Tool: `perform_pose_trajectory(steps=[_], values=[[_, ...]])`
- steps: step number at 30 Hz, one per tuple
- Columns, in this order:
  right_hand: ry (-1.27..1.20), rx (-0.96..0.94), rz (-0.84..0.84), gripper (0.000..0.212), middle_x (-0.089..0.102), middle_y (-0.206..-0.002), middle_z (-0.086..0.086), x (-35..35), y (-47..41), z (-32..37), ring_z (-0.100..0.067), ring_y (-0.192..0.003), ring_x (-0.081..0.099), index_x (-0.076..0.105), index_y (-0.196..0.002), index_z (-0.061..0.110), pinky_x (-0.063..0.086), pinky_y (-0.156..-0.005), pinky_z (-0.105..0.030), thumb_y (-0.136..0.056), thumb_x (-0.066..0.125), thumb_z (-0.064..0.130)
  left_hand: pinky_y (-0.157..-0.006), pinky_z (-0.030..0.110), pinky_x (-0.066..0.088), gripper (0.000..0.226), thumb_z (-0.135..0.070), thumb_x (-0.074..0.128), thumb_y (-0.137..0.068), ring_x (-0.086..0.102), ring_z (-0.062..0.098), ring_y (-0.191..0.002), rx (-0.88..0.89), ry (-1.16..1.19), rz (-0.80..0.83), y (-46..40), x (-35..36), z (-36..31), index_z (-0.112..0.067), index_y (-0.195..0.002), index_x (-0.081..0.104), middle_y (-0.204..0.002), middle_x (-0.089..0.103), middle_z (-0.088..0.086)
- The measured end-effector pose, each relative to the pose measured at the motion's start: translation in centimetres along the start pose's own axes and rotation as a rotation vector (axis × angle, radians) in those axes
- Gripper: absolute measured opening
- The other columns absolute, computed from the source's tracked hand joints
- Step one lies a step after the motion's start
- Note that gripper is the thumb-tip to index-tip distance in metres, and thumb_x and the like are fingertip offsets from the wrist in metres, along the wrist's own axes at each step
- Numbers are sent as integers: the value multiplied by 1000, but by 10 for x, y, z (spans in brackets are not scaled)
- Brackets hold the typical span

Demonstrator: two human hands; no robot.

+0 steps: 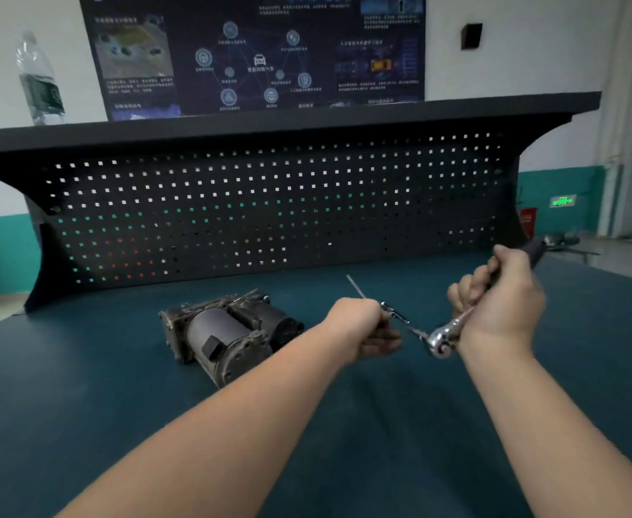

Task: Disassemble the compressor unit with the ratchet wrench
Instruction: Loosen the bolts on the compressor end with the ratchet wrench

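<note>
The compressor unit [228, 332], grey and grimy with two cylinders, lies on the green bench top [82, 386] left of my hands. My right hand [501, 304] grips the dark handle of the ratchet wrench [442, 340], whose chrome head points down and left. My left hand [363, 329] is closed around a thin metal extension bar [394, 315] that runs into the wrench head; its slim tip sticks out behind my fist. Both hands hover above the bench, to the right of the compressor and apart from it.
A black pegboard back panel [269, 203] rises behind the bench, with a shelf on top carrying a plastic water bottle [39, 80]. A dark poster hangs on the wall. A red object stands on the floor at far right [527, 220].
</note>
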State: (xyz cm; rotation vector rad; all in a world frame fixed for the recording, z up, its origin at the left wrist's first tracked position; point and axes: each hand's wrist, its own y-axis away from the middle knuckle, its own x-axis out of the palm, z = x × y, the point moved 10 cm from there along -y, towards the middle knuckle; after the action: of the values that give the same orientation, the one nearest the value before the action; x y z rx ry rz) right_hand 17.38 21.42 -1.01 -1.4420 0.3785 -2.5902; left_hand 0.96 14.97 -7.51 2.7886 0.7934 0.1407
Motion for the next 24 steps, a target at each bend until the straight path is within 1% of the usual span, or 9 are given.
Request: perform_pose_trajectory(steps=[3,6,8,11,13,14,18,21,24], values=[[17,78,-240,28,26,-39,5,-24,-34,-39,-13,-34,20,33,-62,18,19,-42,-20,-84,50,16,-35,23,50,24,-3,35,-94,54,20,-46,-38,-131,-60,-54,-10,1,-4,-73,48,-63,53,14],[-7,127,-381,28,26,-39,7,-53,-53,-65,-13,-34,21,31,-61,18,21,-40,-18,-81,50,17,-36,20,48,24,-8,32,-95,55,17,-40,-73,-310,-73,-95,-15,6,-7,-76,47,-63,51,11],[4,139,-409,27,26,-39,7,-65,-61,-70,-14,-34,22,31,-61,19,23,-40,-17,-79,50,19,-42,22,50,17,-6,34,-96,53,16,-44,-97,-384,-61,-111,-13,12,-9,-89,49,-62,49,9],[16,176,-455,27,25,-39,6,-78,-65,-73,-14,-34,21,31,-61,18,25,-39,-16,-80,50,20,-39,19,49,31,-7,40,-95,50,15,-49,-93,-574,-17,-126,-8,15,-17,-122,50,-62,49,7],[-21,231,-501,29,24,-38,6,-86,-62,-79,-14,-33,21,30,-60,18,25,-41,-14,-81,50,21,-43,24,50,12,-15,48,-93,54,18,-43,-18,-919,4,-128,0,5,-10,-96,59,-59,52,8],[-32,257,-511,30,24,-38,6,-87,-59,-83,-14,-33,21,29,-60,17,25,-40,-14,-82,50,21,-47,26,52,18,-21,50,-91,56,19,-41,18,-1114,13,-127,3,-1,-8,-80,56,-59,55,8],[9,278,-464,31,24,-38,5,-82,-58,-87,-14,-33,21,29,-59,17,24,-40,-15,-81,50,19,-47,20,43,41,-40,41,-94,57,15,-36,93,-1664,65,-122,13,-12,-9,-69,52,-58,60,3],[31,274,-424,31,25,-39,5,-79,-60,-87,-14,-33,21,30,-59,17,24,-39,-16,-82,50,20,-57,25,44,52,-51,39,-94,58,19,-54,125,-1807,57,-115,15,-14,-5,-76,53,-68,57,3],[-14,374,-377,32,25,-42,5,-76,-59,-100,-14,-34,21,31,-58,19,21,-41,-17,-83,49,28,-68,31,41,50,-52,40,-94,55,30,-82,299,-1709,-92,-87,9,-34,-5,-82,54,-86,51,7]])
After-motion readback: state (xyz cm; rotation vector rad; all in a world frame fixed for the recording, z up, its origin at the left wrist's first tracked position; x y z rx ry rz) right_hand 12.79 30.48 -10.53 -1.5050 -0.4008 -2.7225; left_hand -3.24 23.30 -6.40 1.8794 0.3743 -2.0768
